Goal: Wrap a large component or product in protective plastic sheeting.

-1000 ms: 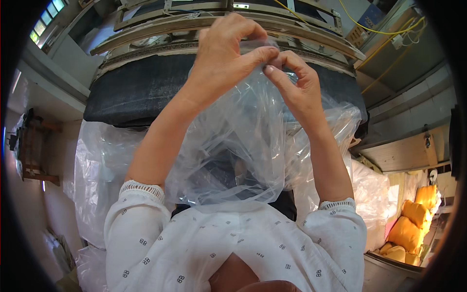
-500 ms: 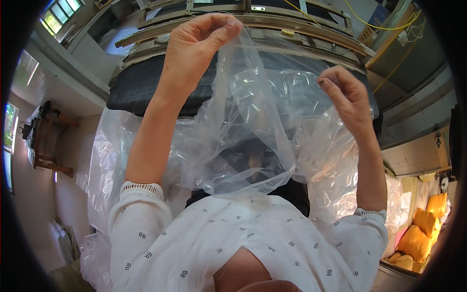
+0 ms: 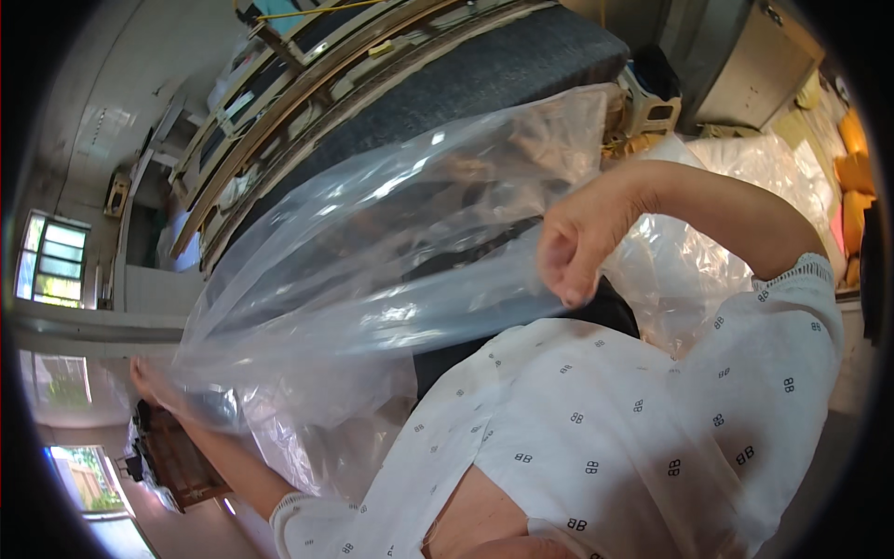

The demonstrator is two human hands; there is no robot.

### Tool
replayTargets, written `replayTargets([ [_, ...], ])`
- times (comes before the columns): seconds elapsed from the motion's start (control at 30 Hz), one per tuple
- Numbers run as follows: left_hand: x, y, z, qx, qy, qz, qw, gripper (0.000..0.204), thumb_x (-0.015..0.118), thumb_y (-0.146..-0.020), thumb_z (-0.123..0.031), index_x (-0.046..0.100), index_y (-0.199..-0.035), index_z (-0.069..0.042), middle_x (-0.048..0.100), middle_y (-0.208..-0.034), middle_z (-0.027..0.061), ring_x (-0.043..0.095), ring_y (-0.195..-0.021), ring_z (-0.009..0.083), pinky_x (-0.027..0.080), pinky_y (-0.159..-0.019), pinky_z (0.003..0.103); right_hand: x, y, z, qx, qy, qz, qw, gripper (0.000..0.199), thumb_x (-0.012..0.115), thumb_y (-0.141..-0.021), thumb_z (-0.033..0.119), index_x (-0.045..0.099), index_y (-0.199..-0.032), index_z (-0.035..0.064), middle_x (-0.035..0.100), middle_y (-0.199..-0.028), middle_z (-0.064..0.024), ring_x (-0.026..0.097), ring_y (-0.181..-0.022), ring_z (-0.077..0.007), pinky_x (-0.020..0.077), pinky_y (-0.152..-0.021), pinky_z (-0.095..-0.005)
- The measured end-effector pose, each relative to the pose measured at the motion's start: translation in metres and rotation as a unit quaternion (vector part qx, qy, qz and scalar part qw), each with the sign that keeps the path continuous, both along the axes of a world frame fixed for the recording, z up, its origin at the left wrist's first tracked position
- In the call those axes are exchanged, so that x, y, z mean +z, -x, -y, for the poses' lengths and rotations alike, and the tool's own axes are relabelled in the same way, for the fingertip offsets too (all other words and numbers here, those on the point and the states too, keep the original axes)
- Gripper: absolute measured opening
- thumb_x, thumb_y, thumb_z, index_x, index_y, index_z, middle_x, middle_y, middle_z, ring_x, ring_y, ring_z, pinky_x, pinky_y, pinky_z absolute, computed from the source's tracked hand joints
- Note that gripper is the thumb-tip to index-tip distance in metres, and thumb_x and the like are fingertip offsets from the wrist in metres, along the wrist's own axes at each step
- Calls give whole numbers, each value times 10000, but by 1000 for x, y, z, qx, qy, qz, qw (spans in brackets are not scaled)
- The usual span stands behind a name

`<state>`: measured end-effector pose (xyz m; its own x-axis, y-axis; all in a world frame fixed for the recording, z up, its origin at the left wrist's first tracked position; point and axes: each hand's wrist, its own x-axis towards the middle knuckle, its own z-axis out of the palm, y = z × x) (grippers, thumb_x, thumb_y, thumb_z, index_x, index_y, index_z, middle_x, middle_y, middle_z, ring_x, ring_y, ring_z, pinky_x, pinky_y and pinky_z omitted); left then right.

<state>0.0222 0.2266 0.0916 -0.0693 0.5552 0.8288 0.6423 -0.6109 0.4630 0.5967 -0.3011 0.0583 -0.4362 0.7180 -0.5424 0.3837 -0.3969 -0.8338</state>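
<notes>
A wide clear plastic sheet (image 3: 372,317) is stretched slantwise across the front of my body. At the far left, my arm reaches out and my left hand (image 3: 156,384) grips one end of it; part of that hand is seen through the film. My right hand (image 3: 585,238), its fingers curled down, pinches the other end in front of my chest. Between the two hands the film hangs in long, shiny folds, its upper part billowing toward the dark cloth-covered surface (image 3: 466,93). Through it, dark fabric shows near my lap.
Long wooden frame rails (image 3: 307,84) run beyond the dark surface. More crumpled clear plastic (image 3: 670,279) lies at the right, near orange bundles (image 3: 852,177). A plastic stool (image 3: 652,114) stands at the dark surface's right end. A brown wooden piece of furniture (image 3: 182,456) is at lower left.
My left hand has swung far out to the left and my right hand has come in toward my chest. The bunched plastic is now spread wide between them. The view has turned.
</notes>
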Motion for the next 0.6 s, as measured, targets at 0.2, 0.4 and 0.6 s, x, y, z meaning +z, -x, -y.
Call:
replayTargets([
  [0.2, -45, 29, -57, 135, 111, -124, 977, 312, 499, -898, -228, 564, -1077, 19, 589, -1076, 164, 558, -980, 280, 426, -870, 348, -60, -32, 80, 34, 137, 72, 987, 201, 661, -744, 233, 669, -909, 120, 663, -819, -14, 599, -778, -132, 457, -721, -290],
  [0.4, -165, -145, -68, 35, 120, -196, 973, 300, 466, -889, -227, 575, -1040, 8, 587, -1044, 181, 552, -973, 322, 411, -864, 368, -59, -14, 165, 193, 283, 535, 772, 382, 639, -706, 417, 686, -976, 151, 659, -960, -57, 579, -1010, -235, 269, -1018, -500],
  [0.6, -197, -108, -212, -33, -79, -296, 951, 297, 475, -885, -247, 593, -998, 1, 604, -955, 182, 572, -901, 329, 437, -809, 397, -76, -101, 430, -4, 385, 789, 478, 171, 584, -755, 174, 688, -875, 107, 659, -915, -42, 573, -1015, -207, 420, -906, -383],
])
